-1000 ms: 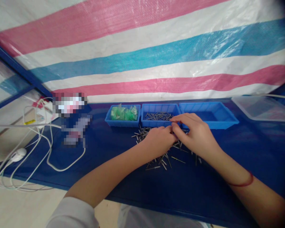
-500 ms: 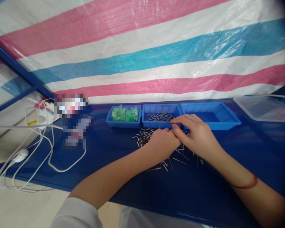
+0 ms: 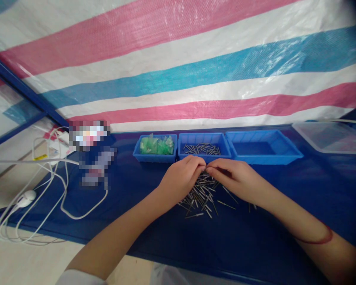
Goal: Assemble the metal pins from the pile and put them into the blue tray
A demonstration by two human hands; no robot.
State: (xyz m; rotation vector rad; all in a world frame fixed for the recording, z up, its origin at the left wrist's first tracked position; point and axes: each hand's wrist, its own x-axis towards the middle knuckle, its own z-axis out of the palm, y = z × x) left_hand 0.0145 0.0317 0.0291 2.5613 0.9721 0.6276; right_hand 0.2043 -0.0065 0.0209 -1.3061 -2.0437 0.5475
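Observation:
Fingertips pinched, my left hand [image 3: 182, 178] meets my right hand [image 3: 237, 178] just above a loose pile of metal rivets [image 3: 203, 192] on the blue table. Whatever sits between the fingertips is too small to make out. Behind the hands, a middle blue bin [image 3: 203, 137] holds more metal rivets [image 3: 203, 149]. To its left a smaller blue bin [image 3: 156, 159] contains green plastic packets [image 3: 156, 145]. On its right a wider blue bin [image 3: 265, 159] shows its bare floor.
White cables [image 3: 65, 190] and a round white plug [image 3: 26, 198] lie at the left, near blurred items [image 3: 97, 170]. A clear plastic lid [image 3: 329, 138] rests at the back right. Striped sheeting [image 3: 178, 79] hangs behind the blue table [image 3: 225, 245].
My left hand has moved left, off part of the pile. My right hand has shifted left and slightly down. Their fingertips now meet above the pile, and the view has shifted a little.

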